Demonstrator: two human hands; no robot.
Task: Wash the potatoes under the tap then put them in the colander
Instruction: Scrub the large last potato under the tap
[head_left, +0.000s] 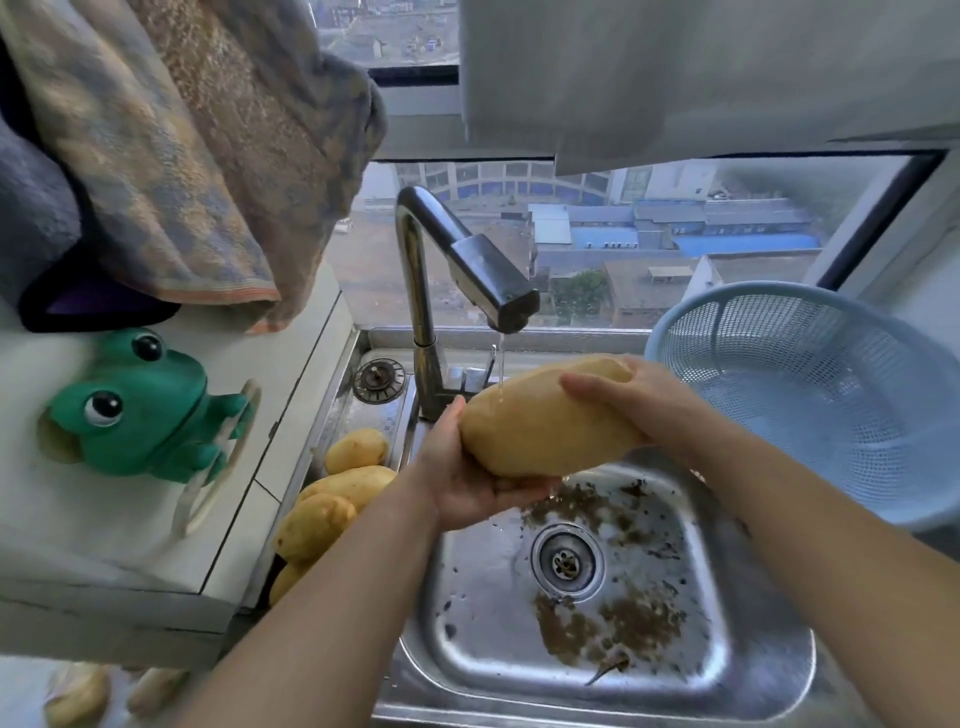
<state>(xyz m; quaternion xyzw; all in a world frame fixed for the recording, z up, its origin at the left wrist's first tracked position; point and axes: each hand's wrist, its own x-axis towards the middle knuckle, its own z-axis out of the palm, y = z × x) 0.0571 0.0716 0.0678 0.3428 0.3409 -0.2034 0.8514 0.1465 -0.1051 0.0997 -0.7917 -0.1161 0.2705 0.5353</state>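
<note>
Left grip (467, 470): I see it palm-up under the potato's left end, fingers cupped beneath it and thumb against the tip
Right grip (641, 400): wraps over the potato's right end from above, with the fingers curled across the top
Potato (545, 423): large and pale yellow, held slanted by both grips above the basin, just in front of the tap
Tap (467, 260): chrome, with an angled spout pointing toward me
Water (501, 364): a thin stream drops from the spout onto the potato's upper side, between the two grips
Sink (727, 649): steel basin directly below the potato
Dirt (618, 623): brown specks scattered around the drain (567, 561)
Colander (779, 338): light blue plastic mesh, right of the tap and beside the basin, by the window; the right forearm crosses its near edge
Other potatoes (343, 493): I count at least four piled on the steel ledge left of the basin, between the white tiled tabletop (291, 415) and the left forearm
Frog (140, 405): green figure against the white tiles at far left
Towels (182, 156): hang at upper left, above the frog
</note>
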